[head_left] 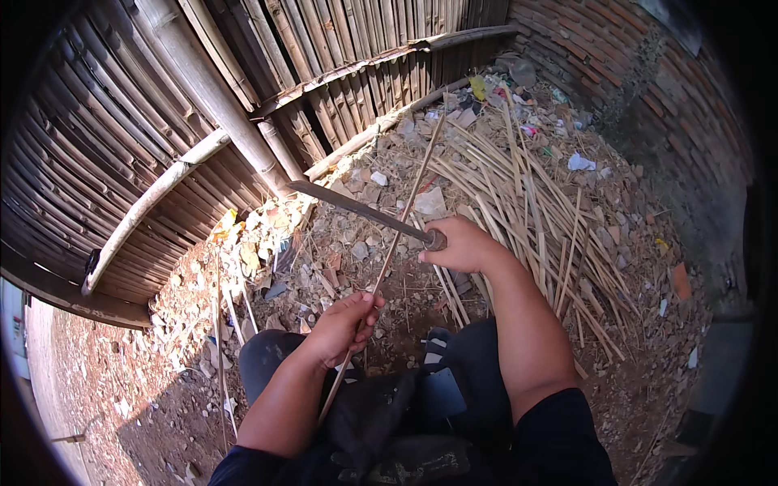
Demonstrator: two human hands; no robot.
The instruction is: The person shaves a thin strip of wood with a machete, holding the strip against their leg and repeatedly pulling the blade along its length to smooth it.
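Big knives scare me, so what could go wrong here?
The long blade crosses the stick beyond the bare left grip, so a slip might cut it. The left knee is nearby, so a stray swing could perhaps hit it. The stick might also leave a splinter.

Slatted fence (pixel 105 162); brick wall (pixel 689 121); white scrap (pixel 580 162) on stony ground (pixel 146 381)

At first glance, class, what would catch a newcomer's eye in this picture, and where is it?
The long dark blade in the right hand, near the centre, stands out first, appearing to cross a thin strip held in the left hand. Next comes the heap of pale strips on the ground to the right, then the slatted fence at upper left.
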